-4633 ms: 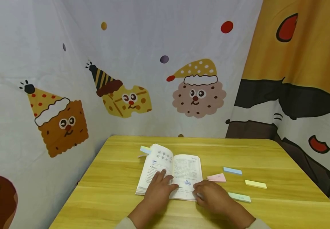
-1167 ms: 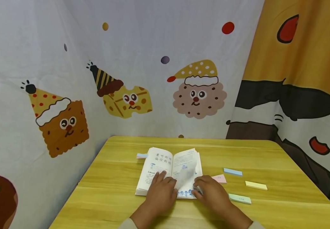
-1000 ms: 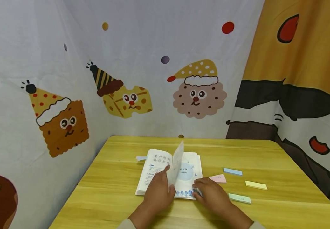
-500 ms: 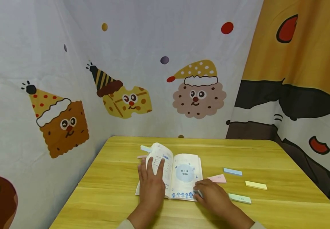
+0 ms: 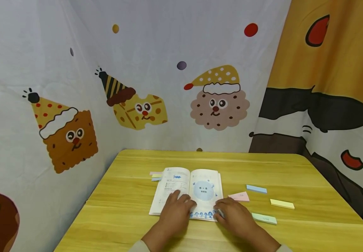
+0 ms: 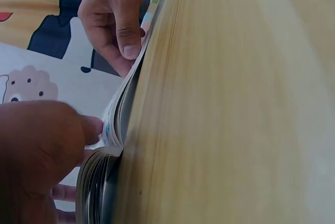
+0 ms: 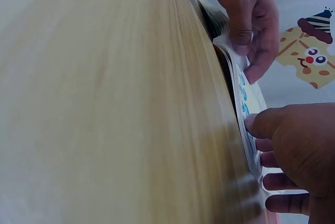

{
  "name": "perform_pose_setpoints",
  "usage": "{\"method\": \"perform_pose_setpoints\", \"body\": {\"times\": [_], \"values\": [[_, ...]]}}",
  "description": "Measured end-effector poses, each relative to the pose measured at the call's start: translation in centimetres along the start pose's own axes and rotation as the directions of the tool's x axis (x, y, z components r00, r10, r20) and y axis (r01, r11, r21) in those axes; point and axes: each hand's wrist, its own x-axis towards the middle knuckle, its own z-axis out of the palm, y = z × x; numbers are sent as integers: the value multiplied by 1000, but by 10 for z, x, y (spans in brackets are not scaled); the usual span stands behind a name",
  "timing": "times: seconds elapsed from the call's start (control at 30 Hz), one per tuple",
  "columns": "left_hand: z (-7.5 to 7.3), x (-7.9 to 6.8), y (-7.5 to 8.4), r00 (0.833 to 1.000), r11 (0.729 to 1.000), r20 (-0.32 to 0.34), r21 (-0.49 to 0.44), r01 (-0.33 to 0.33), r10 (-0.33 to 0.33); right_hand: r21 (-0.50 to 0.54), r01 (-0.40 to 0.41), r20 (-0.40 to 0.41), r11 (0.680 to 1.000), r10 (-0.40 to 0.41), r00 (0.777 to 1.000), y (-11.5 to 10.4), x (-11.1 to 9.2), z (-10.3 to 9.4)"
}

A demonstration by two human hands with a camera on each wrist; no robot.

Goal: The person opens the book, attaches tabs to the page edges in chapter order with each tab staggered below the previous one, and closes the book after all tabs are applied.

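An open book [image 5: 203, 178] lies on the table; its right page has a blue circle and a row of small blue figures along the bottom. My left hand [image 5: 176, 213] rests on the lower left page, thumb reaching across the gutter. The right hand [image 5: 233, 214] rests at the bottom right corner, where its thumb [image 7: 255, 124] touches the page and the other fingers lie near the outer edge. In the left wrist view, the page stacks [image 6: 94, 187] curve down to the spine. Coloured index tabs [image 5: 156, 176] stick out past the book's left side.
To the right of the book lie pink sticky notes [image 5: 239, 196], a blue pad [image 5: 256, 189], a yellow pad [image 5: 282, 204] and a green pad [image 5: 264, 218]. Behind the wooden table [image 5: 131, 229] hangs a cartoon-printed curtain [image 5: 169, 42].
Leaves have turned from right to left, exposing the blue-circle page. My left hand swept left to flatten the turned leaf, then came back near the gutter. The right hand has barely moved.
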Motion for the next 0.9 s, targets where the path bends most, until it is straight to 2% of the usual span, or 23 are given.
{"method": "perform_pose_setpoints", "body": {"times": [0.13,0.33,0.53,0.8,0.9], "values": [[1,-1,0,1000,999,29,-36,6,-5,8,-6,2,1000,6,1000,1,-1,1],[2,-1,0,999,1000,41,-28,-3,4,28,-12,11,1000,12,1000,5,-5,-4],[0,0,2,999,1000,40,-17,-5,5,46,-32,-46,998,34,998,21,-15,-15],[-1,0,4,999,1000,53,-11,-5,5,0,-162,-105,987,161,981,51,-38,-38],[-1,0,5,998,1000,55,-1,-6,6,-23,-204,-95,979,201,975,60,-48,-43]]}}
